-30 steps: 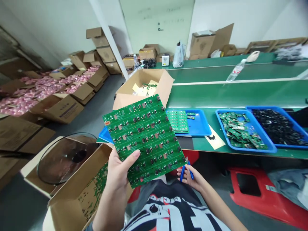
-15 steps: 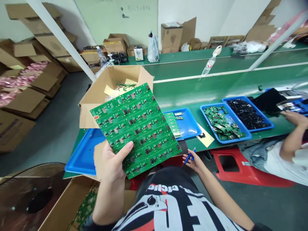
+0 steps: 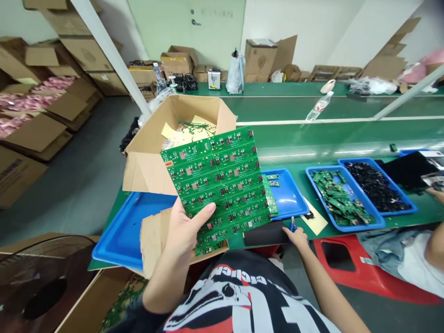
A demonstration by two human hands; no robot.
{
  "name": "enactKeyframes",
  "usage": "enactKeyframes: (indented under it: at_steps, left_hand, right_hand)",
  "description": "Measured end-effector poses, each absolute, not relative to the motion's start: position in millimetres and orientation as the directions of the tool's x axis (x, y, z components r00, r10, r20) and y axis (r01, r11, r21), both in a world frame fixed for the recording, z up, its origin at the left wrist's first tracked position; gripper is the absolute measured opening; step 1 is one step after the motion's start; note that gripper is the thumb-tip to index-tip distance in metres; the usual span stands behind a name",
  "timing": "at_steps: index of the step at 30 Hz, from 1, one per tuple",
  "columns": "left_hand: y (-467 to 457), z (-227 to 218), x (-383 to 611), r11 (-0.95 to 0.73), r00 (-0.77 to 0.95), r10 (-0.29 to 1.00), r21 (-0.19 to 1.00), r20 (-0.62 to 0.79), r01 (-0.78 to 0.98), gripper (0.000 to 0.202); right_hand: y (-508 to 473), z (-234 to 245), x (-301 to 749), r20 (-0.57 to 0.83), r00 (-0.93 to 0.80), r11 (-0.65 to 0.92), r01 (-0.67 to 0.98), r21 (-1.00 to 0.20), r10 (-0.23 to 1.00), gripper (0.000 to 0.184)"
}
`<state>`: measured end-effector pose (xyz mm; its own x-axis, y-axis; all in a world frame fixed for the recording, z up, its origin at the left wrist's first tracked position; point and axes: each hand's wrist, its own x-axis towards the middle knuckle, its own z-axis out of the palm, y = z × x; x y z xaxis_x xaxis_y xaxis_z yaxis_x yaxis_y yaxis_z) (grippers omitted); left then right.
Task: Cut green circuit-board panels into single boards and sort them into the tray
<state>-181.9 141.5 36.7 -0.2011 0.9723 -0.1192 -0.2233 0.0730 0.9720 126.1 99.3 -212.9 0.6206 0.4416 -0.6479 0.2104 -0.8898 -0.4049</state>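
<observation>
My left hand (image 3: 185, 231) grips the lower left corner of a large green circuit board panel (image 3: 222, 180) with several small boards in rows, held up tilted over the table's near edge. My right hand (image 3: 296, 237) is closed round a small blue-handled tool (image 3: 292, 225) at the table's front edge, next to a black foam pad (image 3: 265, 233). Behind the panel lies a blue tray (image 3: 289, 194) with a smaller stack of green boards (image 3: 271, 203).
An open cardboard box (image 3: 156, 152) stands on the green table (image 3: 312, 138) behind the panel. An empty-looking blue tray (image 3: 121, 231) is at left; blue trays of cut green boards (image 3: 342, 201) and black parts (image 3: 376, 185) at right. Another person's arm (image 3: 435, 231) is far right. A red stool (image 3: 347, 263) stands below.
The panel has risen and turned flatter toward the camera. My right hand with the blue tool moved up to the table's edge. The view shifted slightly.
</observation>
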Motion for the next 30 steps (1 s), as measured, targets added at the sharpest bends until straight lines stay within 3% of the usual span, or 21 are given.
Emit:
enactKeyframes:
  at_steps: [9,14,26,28,30]
  left_hand:
    - [137,49,-184,0.050,-0.206,0.975,0.986,-0.083,-0.160,0.044]
    - [140,56,-177,0.017,-0.157,0.987,0.994,-0.034,-0.105,0.033]
    - [125,61,-150,0.071,-0.066,0.994,0.976,-0.086,-0.205,0.046]
    - [126,61,-149,0.054,-0.061,0.996,0.987,-0.064,-0.154,0.043]
    - [129,58,-151,-0.056,-0.062,0.997,0.998,0.055,-0.020,0.036]
  right_hand:
    - [95,-234,133,-0.596,0.685,-0.886,0.452,-0.104,0.420,0.097]
    - [106,-236,142,-0.543,0.710,-0.875,0.474,-0.103,0.448,0.091]
    - [116,-238,142,-0.544,0.664,-0.836,0.531,-0.142,0.514,0.087]
    - [115,-239,142,-0.546,0.655,-0.829,0.540,-0.145,0.522,0.083]
    - [115,-239,141,-0.548,0.652,-0.830,0.537,-0.154,0.524,0.078]
